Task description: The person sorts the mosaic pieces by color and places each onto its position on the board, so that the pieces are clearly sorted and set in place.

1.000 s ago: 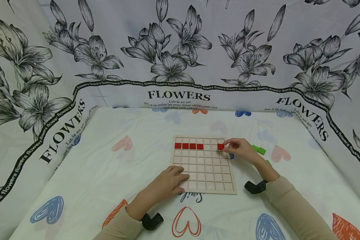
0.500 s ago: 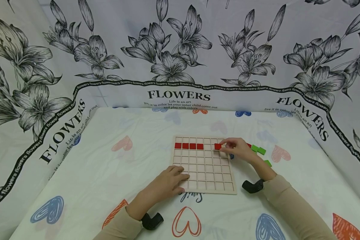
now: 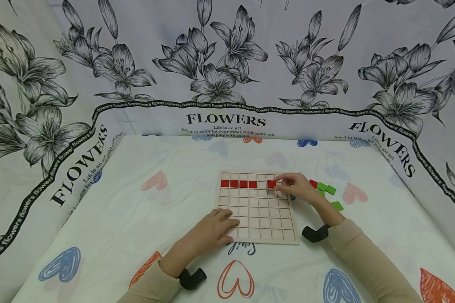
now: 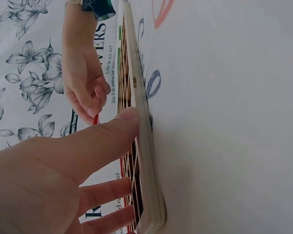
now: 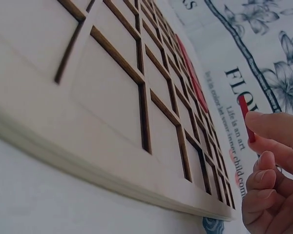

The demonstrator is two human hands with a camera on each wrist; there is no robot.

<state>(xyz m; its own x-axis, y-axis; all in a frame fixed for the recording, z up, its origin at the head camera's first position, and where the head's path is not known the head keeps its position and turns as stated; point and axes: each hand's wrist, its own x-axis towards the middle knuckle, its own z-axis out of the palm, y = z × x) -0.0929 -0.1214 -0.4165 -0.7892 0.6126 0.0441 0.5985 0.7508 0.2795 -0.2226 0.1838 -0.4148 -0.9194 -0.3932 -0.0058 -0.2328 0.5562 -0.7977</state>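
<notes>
A wooden grid board (image 3: 254,214) lies on the table, with several red square tiles (image 3: 243,184) set side by side in its second row from the far edge. My right hand (image 3: 297,187) pinches one more red tile (image 3: 271,184) between thumb and finger, above that same row and to the right of the set tiles. The right wrist view shows this tile (image 5: 246,118) edge-on, raised off the board. My left hand (image 3: 209,229) rests on the board's near left corner, fingers spread and fairly straight. In the left wrist view its thumb (image 4: 102,141) lies at the board's edge.
Right of the board, beyond my right hand, lie several green tiles (image 3: 330,190) and a loose red tile (image 3: 313,183). A white cloth printed with hearts (image 3: 155,181) covers the table. Behind it hangs a flower-print curtain (image 3: 220,63).
My right hand has moved left with the pinched red tile, towards the row of set tiles. The loose tiles behind it show more fully. My left hand stays in place.
</notes>
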